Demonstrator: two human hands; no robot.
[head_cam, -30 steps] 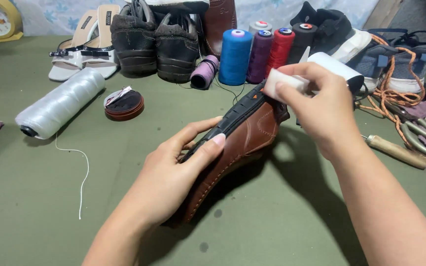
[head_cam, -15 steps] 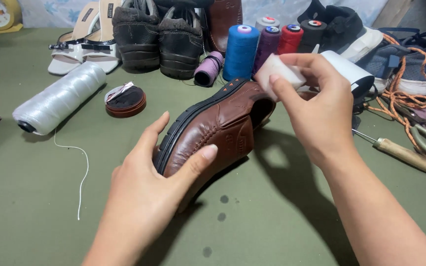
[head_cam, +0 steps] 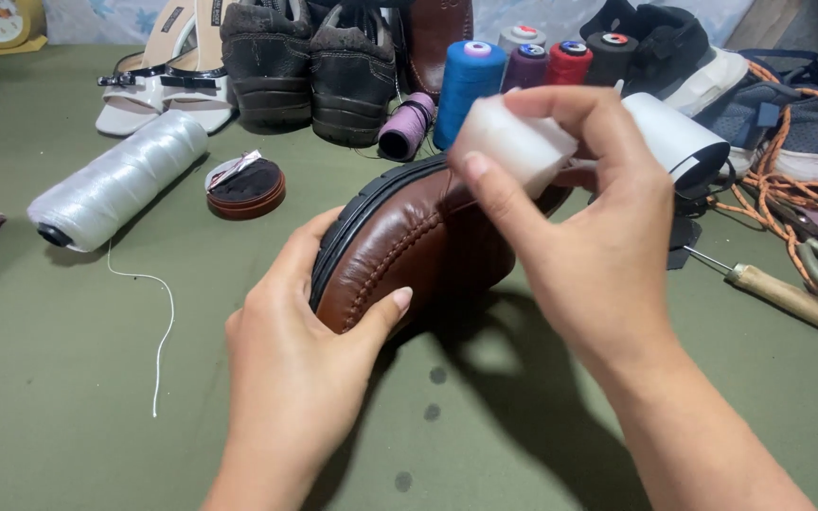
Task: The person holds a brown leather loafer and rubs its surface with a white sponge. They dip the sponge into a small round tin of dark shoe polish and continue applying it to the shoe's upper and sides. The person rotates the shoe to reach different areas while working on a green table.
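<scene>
Risk noted: the brown shoe (head_cam: pixel 418 248) lies tilted on its side on the green surface (head_cam: pixel 68 378), steadied only at the toe by the left hand (head_cam: pixel 300 364), fingers curled around it; it could roll if pressed. Beyond the shoe's heel, the right hand (head_cam: pixel 589 246) pinches a white block (head_cam: pixel 511 144) with closed fingers, just above the sole; loose grip could drop it.

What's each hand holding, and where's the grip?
Left hand holds the brown shoe by its toe end, thumb on the upper. Right hand pinches a small white block by one end, over the shoe.
</scene>
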